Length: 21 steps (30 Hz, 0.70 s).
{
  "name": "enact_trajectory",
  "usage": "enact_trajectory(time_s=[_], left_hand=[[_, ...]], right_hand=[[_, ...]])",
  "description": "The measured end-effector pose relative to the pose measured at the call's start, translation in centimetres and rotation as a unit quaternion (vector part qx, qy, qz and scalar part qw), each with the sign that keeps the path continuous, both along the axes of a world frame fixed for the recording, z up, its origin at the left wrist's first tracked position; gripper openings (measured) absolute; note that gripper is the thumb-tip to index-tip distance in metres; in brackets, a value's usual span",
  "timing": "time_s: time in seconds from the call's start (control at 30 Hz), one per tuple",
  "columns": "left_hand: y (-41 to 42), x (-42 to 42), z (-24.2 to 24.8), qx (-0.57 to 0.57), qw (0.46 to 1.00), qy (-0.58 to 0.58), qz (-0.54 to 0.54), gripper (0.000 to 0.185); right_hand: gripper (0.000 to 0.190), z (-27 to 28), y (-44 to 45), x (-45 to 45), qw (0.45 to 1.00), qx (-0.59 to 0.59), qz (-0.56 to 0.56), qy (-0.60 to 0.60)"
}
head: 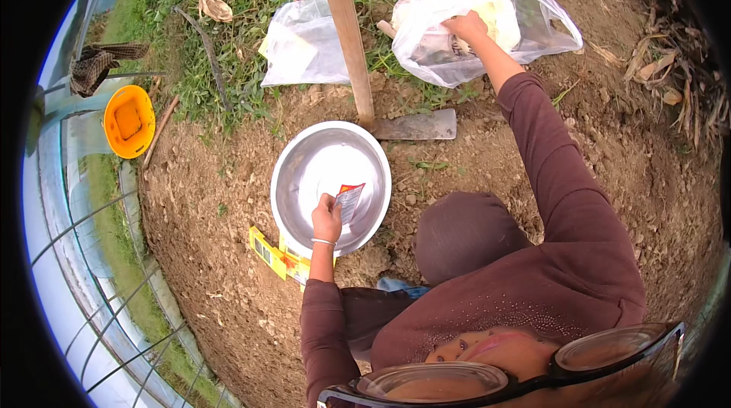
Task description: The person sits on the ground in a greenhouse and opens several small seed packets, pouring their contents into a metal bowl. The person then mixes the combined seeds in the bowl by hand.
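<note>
My left hand (327, 219) holds a small printed packet (349, 202), red at its top, over a round metal basin (288, 185) on the soil. Nothing else shows clearly inside the basin. My right hand (469, 28) reaches into the mouth of a clear plastic bag (420, 60), which holds pale yellowish contents; its fingertips are partly hidden, so any grip there is unclear. Yellow printed boxes (268, 254) lie on the ground beside the basin, below my left wrist.
A hoe blade (420, 125) rests just beyond the basin, its wooden handle (347, 31) rising between two bags. Another plastic bag (308, 60) lies on weeds at its left. A yellow-orange plastic container (130, 122) stands far left near wire mesh. Dry husks lie at right.
</note>
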<state>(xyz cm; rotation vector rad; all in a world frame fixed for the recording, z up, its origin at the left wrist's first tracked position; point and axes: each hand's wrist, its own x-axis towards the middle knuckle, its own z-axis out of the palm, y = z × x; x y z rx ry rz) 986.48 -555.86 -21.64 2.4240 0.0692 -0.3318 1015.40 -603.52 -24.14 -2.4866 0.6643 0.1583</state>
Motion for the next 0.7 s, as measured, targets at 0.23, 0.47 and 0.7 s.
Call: enact_trajectory(time_s=[0.23,0.47,0.7], left_hand=[[0.4,-0.8,1.1,0.034,0.999,0.011,0.038,0.017],[0.4,-0.7,1.4,0.034,0.999,-0.006,0.018,0.018],[-0.8,0.1,1.3,-0.002,1.0,-0.001,-0.01,0.017]], right_hand=[[0.066,-5.5,0.0,2.7,0.984,0.147,-0.034,-0.093],[0.05,-5.3,-1.3,0.3,0.955,0.236,-0.032,-0.175],[0.055,-2.8,-10.2,-6.2,0.981,0.0,-0.018,-0.193]])
